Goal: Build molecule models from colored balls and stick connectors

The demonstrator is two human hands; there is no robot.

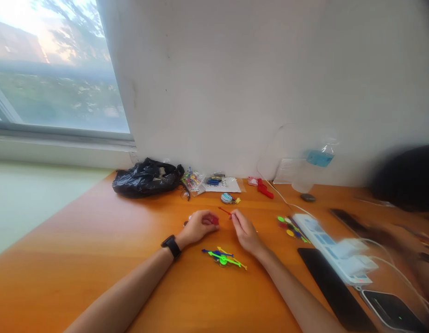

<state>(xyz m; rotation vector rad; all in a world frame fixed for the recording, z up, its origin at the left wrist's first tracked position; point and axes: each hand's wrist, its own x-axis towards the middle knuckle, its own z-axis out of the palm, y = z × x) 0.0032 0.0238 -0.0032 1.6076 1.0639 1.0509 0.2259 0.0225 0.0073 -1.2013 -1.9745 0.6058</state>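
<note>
Both of my hands are raised over the middle of the wooden table, a short gap apart. My left hand [201, 225], with a black watch [170, 246] on its wrist, is closed on a small red plastic piece [215, 221]; its exact shape is partly hidden by the fingers. Pinched in my right hand [245, 230] is a thin red plastic arrow [224, 211], its head pointing left. Closer to me, between the forearms, lies a pile of blue, green and yellow plastic arrows [224, 259]. Small round pieces [185, 223] show partly behind my left hand.
A black plastic bag [146, 178], clear packets [193, 179] and a round tin [226, 198] are along the wall. To the right are coloured discs [289, 233], a white power strip [325, 245] with cables, dark phones [332, 286] and another person's blurred arm [398, 249].
</note>
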